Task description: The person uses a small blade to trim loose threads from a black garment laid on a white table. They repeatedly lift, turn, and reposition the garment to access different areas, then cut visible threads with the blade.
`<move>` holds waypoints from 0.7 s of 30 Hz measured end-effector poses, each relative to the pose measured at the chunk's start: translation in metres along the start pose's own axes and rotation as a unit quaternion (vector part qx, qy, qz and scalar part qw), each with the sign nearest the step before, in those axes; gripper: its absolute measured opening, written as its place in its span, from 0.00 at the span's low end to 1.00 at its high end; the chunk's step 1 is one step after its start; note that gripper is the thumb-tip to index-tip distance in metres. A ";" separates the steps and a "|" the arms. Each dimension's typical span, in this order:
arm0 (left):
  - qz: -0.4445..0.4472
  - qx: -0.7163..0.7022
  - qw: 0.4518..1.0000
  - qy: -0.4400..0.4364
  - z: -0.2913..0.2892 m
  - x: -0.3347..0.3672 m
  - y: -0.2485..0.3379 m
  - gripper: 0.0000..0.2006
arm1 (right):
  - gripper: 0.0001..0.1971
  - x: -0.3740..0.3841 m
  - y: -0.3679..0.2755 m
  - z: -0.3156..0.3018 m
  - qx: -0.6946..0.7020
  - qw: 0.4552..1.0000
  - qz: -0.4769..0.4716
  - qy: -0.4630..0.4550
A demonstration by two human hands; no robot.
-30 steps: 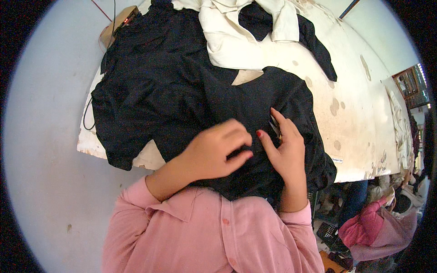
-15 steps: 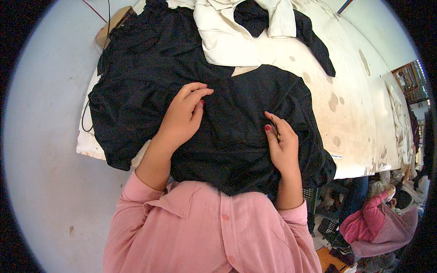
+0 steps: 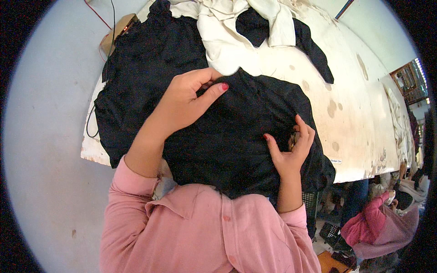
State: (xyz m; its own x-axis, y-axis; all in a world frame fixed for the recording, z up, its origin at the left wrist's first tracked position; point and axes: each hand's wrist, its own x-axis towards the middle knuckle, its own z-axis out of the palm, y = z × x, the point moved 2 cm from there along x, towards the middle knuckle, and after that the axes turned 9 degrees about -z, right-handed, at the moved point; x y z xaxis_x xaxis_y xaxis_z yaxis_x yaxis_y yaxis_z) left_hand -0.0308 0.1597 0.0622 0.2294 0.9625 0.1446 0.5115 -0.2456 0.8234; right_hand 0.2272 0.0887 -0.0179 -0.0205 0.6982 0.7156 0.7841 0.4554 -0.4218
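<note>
Black cloth, apparently a garment point(image 3: 236, 132), lies spread in folds over the table in front of me. My left hand point(image 3: 184, 98) pinches its upper edge between thumb and fingers, lifting it slightly. On the right, my right hand point(image 3: 293, 152) rests over the same cloth, thumb and index finger apart. Tucked in its curled fingers is a small dark tool point(image 3: 292, 139) with a brassy glint, perhaps thread snips; most of it is hidden. Just beyond the left fingertips lies a white cloth piece point(image 3: 223, 45).
The pale, stained tabletop point(image 3: 350, 113) stretches to the right. A brown box point(image 3: 119, 34) stands at the far left edge near a black cable point(image 3: 88, 123). Another person in a pink top point(image 3: 368, 220) is at the lower right, beside a dark crate point(image 3: 330, 232).
My left hand has moved up and right and now pinches the cloth's edge, which has risen and bunched. The right hand has shifted slightly right, its thumb and index finger wider apart.
</note>
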 end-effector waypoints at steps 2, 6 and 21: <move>0.067 0.037 0.997 0.024 -0.014 0.010 -0.017 0.11 | 0.42 0.003 0.002 0.003 -0.041 0.999 0.027 0.012; -0.021 0.443 0.882 0.159 -0.063 -0.002 -0.073 0.23 | 0.42 0.003 0.019 0.002 -0.077 0.985 0.152 -0.040; 0.121 0.323 0.881 0.324 -0.094 -0.082 -0.019 0.19 | 0.22 0.078 0.083 -0.103 -0.026 0.991 0.129 0.013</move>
State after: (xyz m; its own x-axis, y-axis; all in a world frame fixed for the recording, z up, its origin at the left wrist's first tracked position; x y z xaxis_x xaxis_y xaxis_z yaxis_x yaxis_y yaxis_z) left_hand -0.1370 0.0964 0.0857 -0.0170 0.6853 0.7280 0.9248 -0.2660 0.2720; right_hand 0.3544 0.1239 0.0597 0.1993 0.7730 0.6023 0.7928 0.2342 -0.5628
